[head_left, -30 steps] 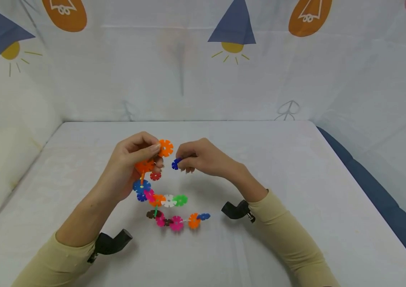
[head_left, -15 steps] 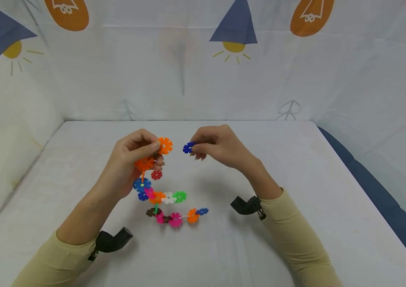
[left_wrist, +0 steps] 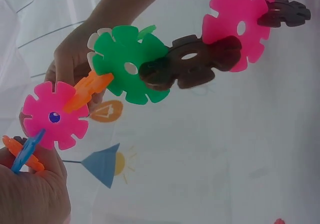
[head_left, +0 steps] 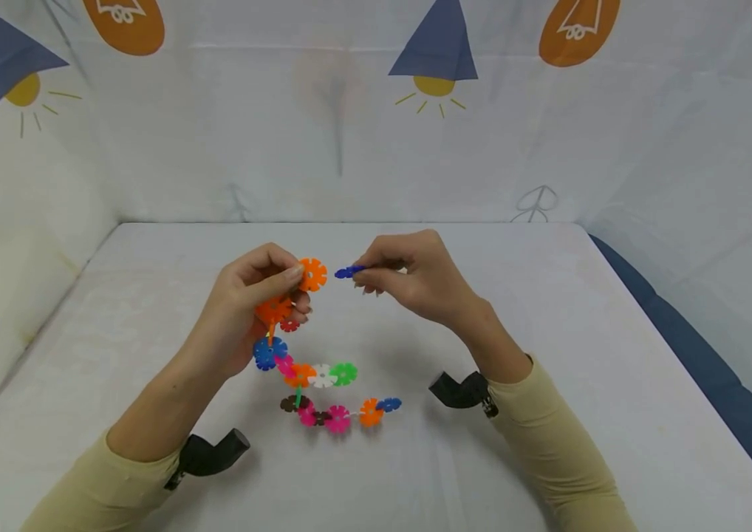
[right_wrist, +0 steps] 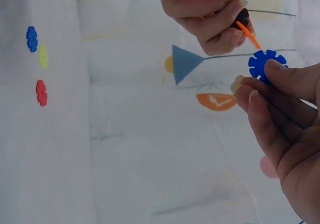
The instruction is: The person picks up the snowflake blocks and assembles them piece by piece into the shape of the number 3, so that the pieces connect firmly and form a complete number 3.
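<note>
My left hand (head_left: pixel 250 295) pinches an orange notched plastic disc (head_left: pixel 313 274) between thumb and forefinger. From that hand hangs a chain of interlocked discs in several colours, with a larger orange disc (head_left: pixel 273 309) near the palm and a blue disc (head_left: pixel 273 349) below. The left wrist view shows a pink disc (left_wrist: pixel 56 129), a green disc (left_wrist: pixel 120 59) and a dark brown disc (left_wrist: pixel 187 72) linked in it. Thumb and fingers of my right hand (head_left: pixel 412 273) pinch a dark blue notched disc (head_left: pixel 348 272), edge-on in the head view, just right of the orange one.
In the right wrist view, loose blue (right_wrist: pixel 32 39), yellow (right_wrist: pixel 43 57) and red (right_wrist: pixel 41 93) discs lie on the white tabletop (head_left: pixel 549 443). A white printed curtain (head_left: pixel 269 133) stands behind the table. Black wrist mounts (head_left: pixel 213 452) project from both sleeves.
My right hand has moved up and to the right with the blue disc, then turned it edge-on towards the orange disc. The left hand has shifted slightly right, the chain swaying with it.
</note>
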The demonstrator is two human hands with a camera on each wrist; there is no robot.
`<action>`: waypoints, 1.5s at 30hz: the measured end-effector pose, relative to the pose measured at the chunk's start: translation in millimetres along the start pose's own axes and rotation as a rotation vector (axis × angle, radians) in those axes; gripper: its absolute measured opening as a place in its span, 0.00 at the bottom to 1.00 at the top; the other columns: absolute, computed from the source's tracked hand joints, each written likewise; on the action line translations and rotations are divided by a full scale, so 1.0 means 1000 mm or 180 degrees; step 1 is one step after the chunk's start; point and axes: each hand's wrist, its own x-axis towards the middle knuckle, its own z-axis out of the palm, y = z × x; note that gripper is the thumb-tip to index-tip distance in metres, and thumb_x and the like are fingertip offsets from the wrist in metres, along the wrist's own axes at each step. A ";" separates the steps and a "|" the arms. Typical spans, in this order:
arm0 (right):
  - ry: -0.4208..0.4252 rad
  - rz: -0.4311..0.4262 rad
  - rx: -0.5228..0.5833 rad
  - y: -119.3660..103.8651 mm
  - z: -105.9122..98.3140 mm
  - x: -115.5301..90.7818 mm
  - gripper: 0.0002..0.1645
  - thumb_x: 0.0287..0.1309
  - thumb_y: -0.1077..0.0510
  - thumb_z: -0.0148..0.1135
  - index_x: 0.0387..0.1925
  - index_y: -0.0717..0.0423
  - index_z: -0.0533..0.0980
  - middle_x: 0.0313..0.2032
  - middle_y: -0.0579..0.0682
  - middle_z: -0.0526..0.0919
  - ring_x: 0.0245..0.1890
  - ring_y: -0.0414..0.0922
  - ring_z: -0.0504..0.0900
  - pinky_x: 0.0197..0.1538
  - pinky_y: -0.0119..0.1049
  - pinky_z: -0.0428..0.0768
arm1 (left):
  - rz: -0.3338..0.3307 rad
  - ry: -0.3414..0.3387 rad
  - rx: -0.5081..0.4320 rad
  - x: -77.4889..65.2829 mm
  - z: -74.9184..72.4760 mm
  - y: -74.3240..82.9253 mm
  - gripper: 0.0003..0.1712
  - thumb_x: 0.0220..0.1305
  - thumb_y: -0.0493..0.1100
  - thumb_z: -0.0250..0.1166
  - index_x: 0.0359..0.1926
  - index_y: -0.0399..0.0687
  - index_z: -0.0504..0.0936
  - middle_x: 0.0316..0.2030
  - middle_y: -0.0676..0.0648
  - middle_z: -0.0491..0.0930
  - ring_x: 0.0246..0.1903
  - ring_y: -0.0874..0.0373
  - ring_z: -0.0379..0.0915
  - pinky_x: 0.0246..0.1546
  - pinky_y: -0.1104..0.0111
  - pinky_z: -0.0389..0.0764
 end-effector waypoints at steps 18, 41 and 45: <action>0.0107 -0.0875 -0.1186 -0.017 0.015 -0.004 0.05 0.53 0.72 0.68 0.28 0.63 0.81 0.22 0.50 0.84 0.20 0.39 0.76 0.28 0.26 0.78 | -0.0026 0.0090 -0.0206 -0.005 0.008 -0.002 0.07 0.71 0.42 0.60 0.35 0.45 0.77 0.27 0.50 0.79 0.27 0.59 0.80 0.36 0.67 0.87; 0.0617 -0.1619 -0.1978 -0.017 0.039 -0.003 0.11 0.50 0.77 0.60 0.23 0.61 0.73 0.17 0.51 0.78 0.14 0.43 0.75 0.18 0.27 0.73 | 0.0268 0.0358 -0.0311 -0.009 0.018 -0.011 0.07 0.71 0.38 0.59 0.33 0.44 0.78 0.28 0.49 0.77 0.25 0.59 0.78 0.35 0.68 0.86; 0.0612 -0.1647 -0.2034 -0.016 0.040 -0.002 0.11 0.48 0.78 0.56 0.23 0.61 0.74 0.18 0.51 0.78 0.15 0.43 0.76 0.19 0.28 0.75 | 0.0249 0.0367 -0.0294 -0.009 0.017 -0.013 0.08 0.72 0.37 0.58 0.32 0.44 0.77 0.28 0.48 0.76 0.25 0.58 0.78 0.34 0.68 0.86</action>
